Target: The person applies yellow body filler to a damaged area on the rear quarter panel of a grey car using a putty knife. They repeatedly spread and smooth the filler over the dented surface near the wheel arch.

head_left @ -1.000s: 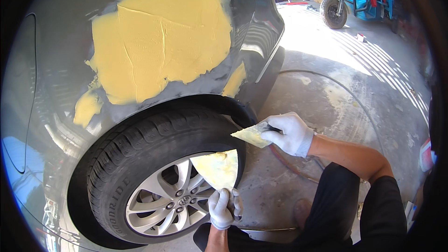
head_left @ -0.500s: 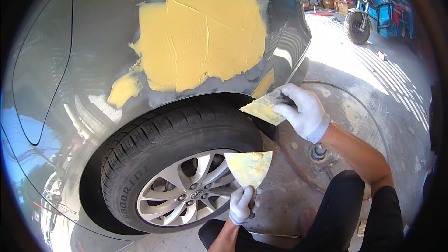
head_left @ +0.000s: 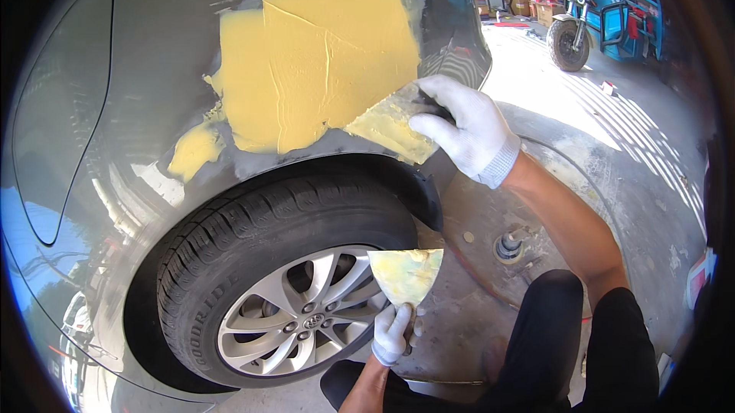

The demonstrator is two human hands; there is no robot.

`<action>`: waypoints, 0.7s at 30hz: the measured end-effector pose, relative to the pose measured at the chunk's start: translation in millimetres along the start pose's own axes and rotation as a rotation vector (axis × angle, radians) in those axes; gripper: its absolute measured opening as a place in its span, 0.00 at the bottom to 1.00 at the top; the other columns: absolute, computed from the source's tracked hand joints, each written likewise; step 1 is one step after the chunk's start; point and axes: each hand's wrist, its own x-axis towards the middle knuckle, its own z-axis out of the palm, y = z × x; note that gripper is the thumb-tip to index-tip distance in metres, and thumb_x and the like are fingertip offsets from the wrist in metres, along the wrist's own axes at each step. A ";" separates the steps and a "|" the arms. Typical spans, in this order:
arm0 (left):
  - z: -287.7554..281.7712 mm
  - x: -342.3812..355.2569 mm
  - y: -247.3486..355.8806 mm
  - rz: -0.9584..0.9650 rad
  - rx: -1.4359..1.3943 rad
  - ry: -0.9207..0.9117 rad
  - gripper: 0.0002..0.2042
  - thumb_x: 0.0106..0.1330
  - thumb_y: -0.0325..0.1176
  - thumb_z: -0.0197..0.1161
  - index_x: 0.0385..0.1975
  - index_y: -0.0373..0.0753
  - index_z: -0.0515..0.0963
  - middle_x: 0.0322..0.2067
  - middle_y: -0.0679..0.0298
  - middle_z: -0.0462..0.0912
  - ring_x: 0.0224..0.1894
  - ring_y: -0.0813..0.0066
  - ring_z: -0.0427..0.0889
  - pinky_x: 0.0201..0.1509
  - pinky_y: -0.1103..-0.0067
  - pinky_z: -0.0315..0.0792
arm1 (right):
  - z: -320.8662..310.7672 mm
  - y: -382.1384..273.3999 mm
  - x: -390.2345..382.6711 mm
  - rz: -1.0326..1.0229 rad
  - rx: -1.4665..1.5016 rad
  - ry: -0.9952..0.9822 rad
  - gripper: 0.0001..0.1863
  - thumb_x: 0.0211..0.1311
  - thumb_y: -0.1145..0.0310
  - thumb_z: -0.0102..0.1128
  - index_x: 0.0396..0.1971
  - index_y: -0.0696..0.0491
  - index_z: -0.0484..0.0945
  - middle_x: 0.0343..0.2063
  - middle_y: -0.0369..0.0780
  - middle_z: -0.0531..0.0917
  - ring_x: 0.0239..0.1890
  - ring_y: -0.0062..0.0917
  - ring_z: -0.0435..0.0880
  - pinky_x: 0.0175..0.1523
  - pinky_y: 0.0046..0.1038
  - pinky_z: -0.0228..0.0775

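Note:
A broad patch of yellow body filler (head_left: 306,68) covers the grey car panel (head_left: 161,45) above the wheel arch, with a smaller smear at its lower left. My right hand (head_left: 475,130), in a white glove, grips a filler-smeared putty knife (head_left: 394,126) between thumb and fingers. Its blade overlaps the lower right of the patch; whether it touches the panel I cannot tell. Lower down, my gloved left hand (head_left: 393,330) is closed round the handle of a second putty knife (head_left: 404,271). That blade points up, has yellow filler on its face, and is in front of the wheel.
The tyre (head_left: 268,222) and silver wheel rim (head_left: 306,321) fill the lower middle. A round tool (head_left: 508,248) and a hose (head_left: 582,172) lie on the concrete floor to the right. Farther back stand a blue three-wheeler (head_left: 612,19) and cardboard boxes (head_left: 547,11).
My right hand has moved up and left with its putty knife, from beside the wheel arch to the patch's lower right edge. My left hand stays nearly in place. The view has shifted slightly.

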 end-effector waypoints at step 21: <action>10.8 -3.6 15.9 -0.016 -0.037 0.017 0.22 0.81 0.46 0.53 0.40 0.29 0.78 0.19 0.61 0.78 0.12 0.79 0.70 0.15 0.83 0.60 | -14.3 46.1 -26.6 0.211 0.097 0.176 0.17 0.68 0.72 0.67 0.53 0.63 0.78 0.40 0.39 0.86 0.42 0.17 0.82 0.50 0.23 0.76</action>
